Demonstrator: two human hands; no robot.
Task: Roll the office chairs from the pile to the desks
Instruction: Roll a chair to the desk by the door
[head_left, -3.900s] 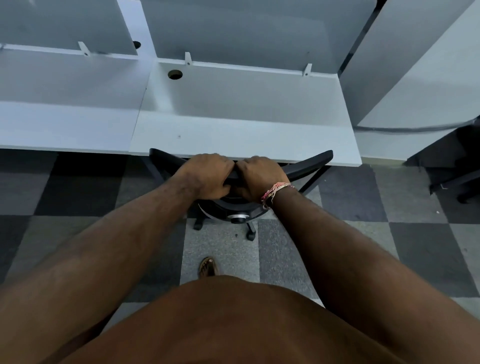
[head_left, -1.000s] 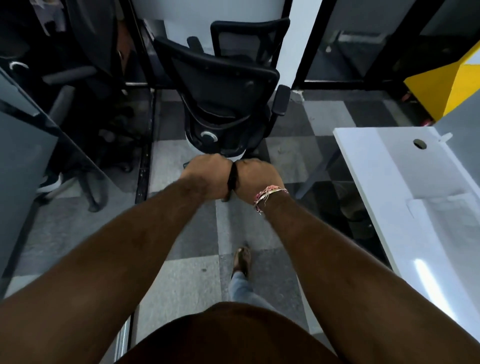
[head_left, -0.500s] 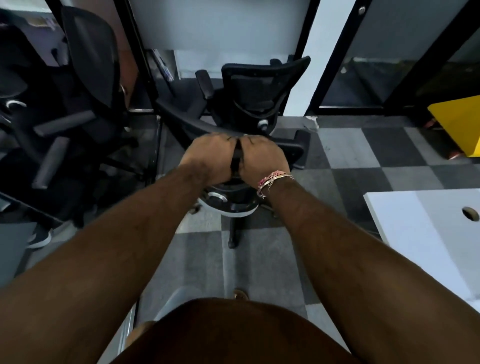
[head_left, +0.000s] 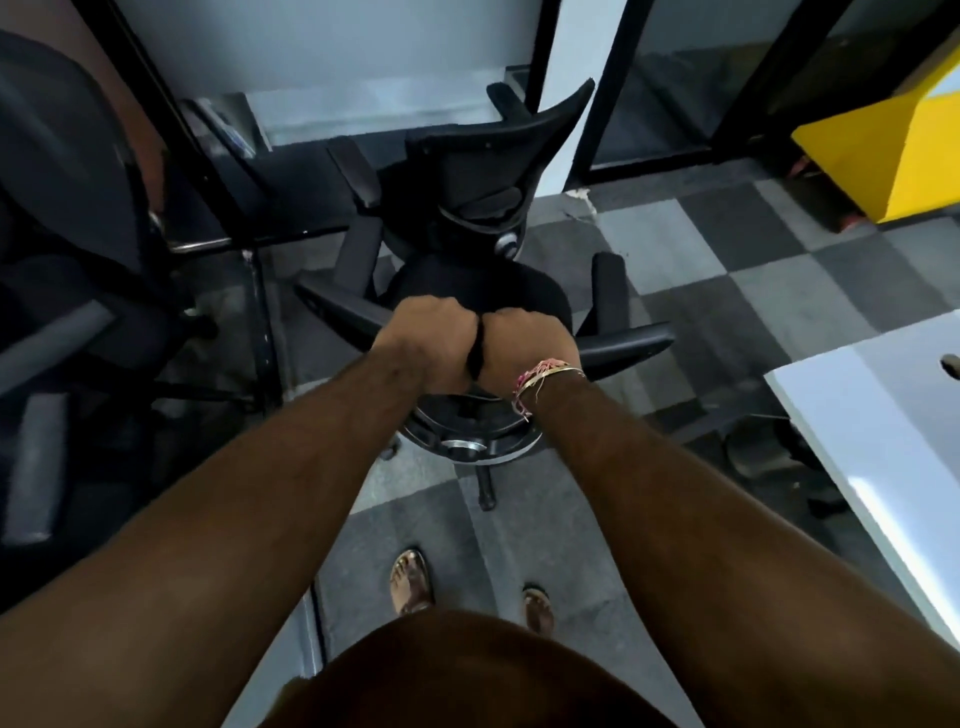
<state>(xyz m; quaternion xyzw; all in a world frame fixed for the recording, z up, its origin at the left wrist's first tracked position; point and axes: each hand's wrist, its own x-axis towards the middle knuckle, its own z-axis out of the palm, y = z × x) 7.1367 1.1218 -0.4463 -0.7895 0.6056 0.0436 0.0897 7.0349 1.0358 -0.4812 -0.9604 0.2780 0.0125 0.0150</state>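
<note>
While both hands sit side by side, knuckles up, the left hand (head_left: 428, 347) and the right hand (head_left: 524, 349) are each clenched around the top edge of a black office chair (head_left: 618, 349), whose backrest faces the person. Its seat lies just beyond the fists, its base over the checkered floor (head_left: 691, 249). A second chair (head_left: 470, 171) stands right behind it, more chairs (head_left: 62, 218) crowd the left, and a white table (head_left: 872, 415) corner shows at right.

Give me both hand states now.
Left hand: closed, gripping the chair backrest top edge.
Right hand: closed, gripping the same edge.
</note>
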